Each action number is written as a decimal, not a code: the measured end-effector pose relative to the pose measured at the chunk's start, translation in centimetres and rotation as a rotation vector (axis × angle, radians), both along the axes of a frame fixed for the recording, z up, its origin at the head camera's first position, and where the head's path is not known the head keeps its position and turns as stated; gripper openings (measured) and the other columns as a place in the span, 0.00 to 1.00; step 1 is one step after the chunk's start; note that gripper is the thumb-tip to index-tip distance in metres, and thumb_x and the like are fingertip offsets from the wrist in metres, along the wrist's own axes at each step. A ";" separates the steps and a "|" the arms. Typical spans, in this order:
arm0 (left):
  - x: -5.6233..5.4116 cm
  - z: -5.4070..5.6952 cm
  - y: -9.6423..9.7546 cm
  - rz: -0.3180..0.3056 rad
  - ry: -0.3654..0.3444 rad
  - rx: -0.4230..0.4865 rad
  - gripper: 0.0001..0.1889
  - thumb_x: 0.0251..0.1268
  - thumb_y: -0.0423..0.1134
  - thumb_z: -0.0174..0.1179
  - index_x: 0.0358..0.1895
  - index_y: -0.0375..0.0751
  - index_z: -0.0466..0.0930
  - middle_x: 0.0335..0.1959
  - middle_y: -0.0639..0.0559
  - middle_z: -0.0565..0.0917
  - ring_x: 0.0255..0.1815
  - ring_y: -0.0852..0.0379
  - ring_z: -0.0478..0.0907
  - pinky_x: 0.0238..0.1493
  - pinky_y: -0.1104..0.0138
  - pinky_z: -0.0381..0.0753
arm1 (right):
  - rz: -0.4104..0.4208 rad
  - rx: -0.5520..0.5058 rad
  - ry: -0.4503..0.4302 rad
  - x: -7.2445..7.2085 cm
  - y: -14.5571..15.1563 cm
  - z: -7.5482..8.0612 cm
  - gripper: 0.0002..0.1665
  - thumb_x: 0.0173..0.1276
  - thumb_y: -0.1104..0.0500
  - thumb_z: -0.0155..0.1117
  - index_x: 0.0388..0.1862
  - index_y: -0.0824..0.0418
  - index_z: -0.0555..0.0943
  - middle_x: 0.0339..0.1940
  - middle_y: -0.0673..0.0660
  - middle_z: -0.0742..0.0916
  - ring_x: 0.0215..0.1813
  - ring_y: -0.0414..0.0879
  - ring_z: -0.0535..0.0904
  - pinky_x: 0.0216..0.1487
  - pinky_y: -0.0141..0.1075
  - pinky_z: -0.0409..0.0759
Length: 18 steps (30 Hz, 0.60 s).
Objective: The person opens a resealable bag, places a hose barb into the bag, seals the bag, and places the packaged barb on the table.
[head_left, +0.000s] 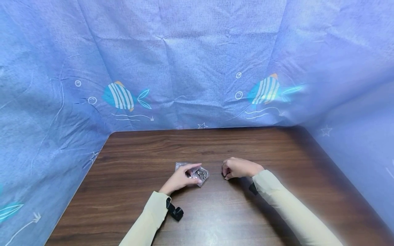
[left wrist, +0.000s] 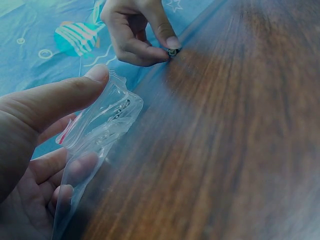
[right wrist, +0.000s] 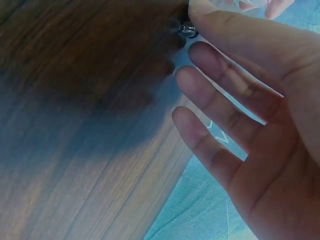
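Note:
My left hand [head_left: 181, 178] holds a clear zip bag [left wrist: 107, 122] between its thumb and fingers, with a red strip showing along the seal. Several small shiny metal parts [head_left: 202, 174] lie inside the bag; their exact kind is too small to tell. To the right, close to the tabletop, my right hand [head_left: 238, 168] pinches a small metal piece [left wrist: 173, 52] between thumb and index finger. In the right wrist view this metal piece [right wrist: 188, 30] looks shiny and rounded, and the other fingers [right wrist: 200, 92] are spread loosely.
Both hands are over a dark wood-grain table [head_left: 197, 145]. More clear plastic [head_left: 181, 165] shows behind the left hand. A blue curtain with printed fish [head_left: 197, 68] rises behind the table and along its sides. Black straps [head_left: 175, 211] circle the wrists.

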<state>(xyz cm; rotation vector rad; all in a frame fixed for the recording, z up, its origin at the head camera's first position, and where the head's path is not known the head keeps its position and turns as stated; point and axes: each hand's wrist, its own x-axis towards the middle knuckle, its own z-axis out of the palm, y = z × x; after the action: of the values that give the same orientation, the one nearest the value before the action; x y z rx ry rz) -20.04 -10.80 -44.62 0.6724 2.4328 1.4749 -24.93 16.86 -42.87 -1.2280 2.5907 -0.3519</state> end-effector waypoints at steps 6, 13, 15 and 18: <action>0.0 0.0 0.0 -0.003 0.000 -0.004 0.32 0.56 0.35 0.69 0.65 0.35 0.71 0.42 0.33 0.79 0.41 0.40 0.73 0.36 0.72 0.69 | 0.015 -0.006 0.027 -0.1 0.1 -0.2 0.03 0.57 0.62 0.71 0.26 0.55 0.85 0.32 0.46 0.85 0.32 0.33 0.77 0.36 0.27 0.76; 0.0 0.0 0.1 0.004 0.006 -0.006 0.31 0.55 0.35 0.69 0.65 0.34 0.72 0.41 0.33 0.79 0.41 0.40 0.73 0.36 0.72 0.69 | 0.001 -0.032 -0.009 0.0 -0.1 0.0 0.08 0.59 0.67 0.65 0.25 0.56 0.85 0.31 0.47 0.85 0.30 0.31 0.76 0.32 0.25 0.75; 0.0 0.0 0.1 0.005 0.006 -0.004 0.31 0.55 0.35 0.69 0.65 0.34 0.72 0.40 0.33 0.79 0.41 0.40 0.73 0.35 0.72 0.69 | -0.002 -0.037 -0.012 0.0 -0.1 0.1 0.08 0.60 0.67 0.64 0.26 0.56 0.85 0.31 0.46 0.85 0.29 0.31 0.75 0.31 0.25 0.75; 0.0 0.0 0.1 0.005 0.004 0.001 0.32 0.55 0.35 0.69 0.65 0.34 0.72 0.40 0.33 0.79 0.41 0.40 0.73 0.35 0.72 0.69 | -0.006 -0.047 -0.015 0.0 -0.2 0.2 0.07 0.62 0.66 0.65 0.27 0.57 0.86 0.30 0.46 0.85 0.28 0.30 0.74 0.30 0.25 0.75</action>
<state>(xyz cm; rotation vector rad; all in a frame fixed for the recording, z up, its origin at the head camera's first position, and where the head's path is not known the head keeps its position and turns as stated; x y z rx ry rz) -20.03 -10.71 -44.64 0.6706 2.4386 1.4781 -24.98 16.65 -42.67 -1.2289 2.5878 -0.4238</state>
